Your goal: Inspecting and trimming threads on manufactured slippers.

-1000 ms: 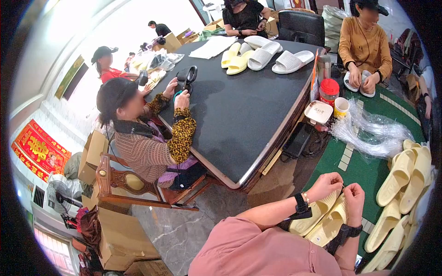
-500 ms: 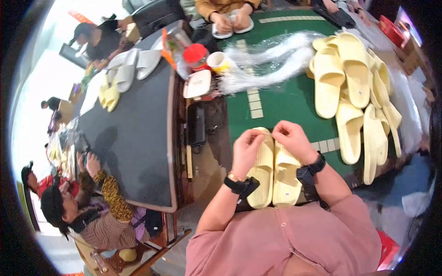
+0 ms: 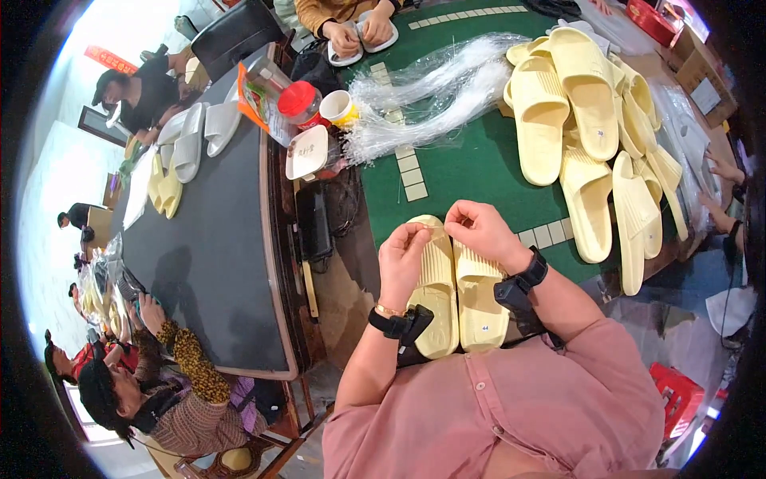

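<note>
A pair of pale yellow slide slippers lies side by side in front of me, the left slipper (image 3: pixel 436 315) touching the right slipper (image 3: pixel 483 311). Over the ribbed straps, my left hand (image 3: pixel 404 255) and my right hand (image 3: pixel 483 233) are close together, fingertips pinched. A thin pale strand (image 3: pixel 436 227) runs between them, barely visible; its ends are hidden in the fingers. Each wrist wears a black strapped device. Beyond my hands, a loose bundle of clear-white plastic strands (image 3: pixel 471 100) stretches across the green tabletop (image 3: pixel 471 172).
At the right, more yellow slippers (image 3: pixel 542 132) are heaped. A red-lidded jar (image 3: pixel 300 104), a yellow-white cup (image 3: pixel 339 108) and a square white container (image 3: pixel 307 153) stand left of the strands. Across the table a person's hands (image 3: pixel 359 38) hold grey slippers. A dark table (image 3: pixel 215 239) is at left, with people around it.
The view has shifted, so the tables and slippers sit further left and a little higher. My hands stay pinched over the same pair, with a small gap between them.
</note>
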A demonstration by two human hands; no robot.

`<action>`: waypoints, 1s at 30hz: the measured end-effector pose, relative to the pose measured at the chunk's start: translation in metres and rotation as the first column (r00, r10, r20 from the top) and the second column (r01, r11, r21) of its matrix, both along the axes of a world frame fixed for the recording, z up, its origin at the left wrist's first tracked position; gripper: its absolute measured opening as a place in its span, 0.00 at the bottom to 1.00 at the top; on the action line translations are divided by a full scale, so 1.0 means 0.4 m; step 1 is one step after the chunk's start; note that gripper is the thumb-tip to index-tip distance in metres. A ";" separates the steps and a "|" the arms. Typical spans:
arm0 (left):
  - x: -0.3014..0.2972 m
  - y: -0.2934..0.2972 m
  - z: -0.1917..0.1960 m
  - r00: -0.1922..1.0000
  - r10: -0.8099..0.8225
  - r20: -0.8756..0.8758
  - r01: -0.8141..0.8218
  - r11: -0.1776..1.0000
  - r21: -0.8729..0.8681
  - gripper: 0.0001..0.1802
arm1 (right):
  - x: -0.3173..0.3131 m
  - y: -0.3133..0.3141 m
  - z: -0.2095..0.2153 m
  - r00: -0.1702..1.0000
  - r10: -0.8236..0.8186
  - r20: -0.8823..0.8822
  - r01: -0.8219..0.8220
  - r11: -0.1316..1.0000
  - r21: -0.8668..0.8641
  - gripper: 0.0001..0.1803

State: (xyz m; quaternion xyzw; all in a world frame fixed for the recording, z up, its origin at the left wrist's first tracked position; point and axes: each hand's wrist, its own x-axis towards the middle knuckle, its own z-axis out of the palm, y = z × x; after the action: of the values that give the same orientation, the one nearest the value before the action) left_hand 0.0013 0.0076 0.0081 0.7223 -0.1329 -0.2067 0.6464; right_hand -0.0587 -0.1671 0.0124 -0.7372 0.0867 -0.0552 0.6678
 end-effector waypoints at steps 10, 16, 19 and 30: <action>0.001 -0.005 0.000 1.000 0.009 0.005 -0.009 0.998 0.063 0.06 | 0.001 -0.002 0.014 1.000 0.004 -0.020 -0.005 0.999 -0.034 0.07; 0.003 -0.005 -0.007 1.000 0.013 -0.006 -0.013 0.999 0.053 0.06 | 0.000 0.000 0.007 1.000 -0.007 -0.006 0.007 1.000 0.001 0.07; 0.002 -0.005 -0.007 1.000 0.006 -0.001 -0.006 1.000 0.022 0.06 | 0.001 0.000 0.007 1.000 -0.014 0.008 0.014 1.000 0.008 0.07; 0.000 -0.006 -0.010 1.000 -0.017 -0.026 0.017 1.000 -0.010 0.05 | -0.001 0.000 0.011 1.000 0.020 0.002 -0.020 0.997 -0.079 0.08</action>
State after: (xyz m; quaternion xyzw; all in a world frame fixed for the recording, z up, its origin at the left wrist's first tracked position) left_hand 0.0014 0.0053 0.0039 0.7152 -0.1319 -0.2209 0.6498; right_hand -0.0591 -0.1672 0.0168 -0.7637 0.0762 -0.0530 0.6389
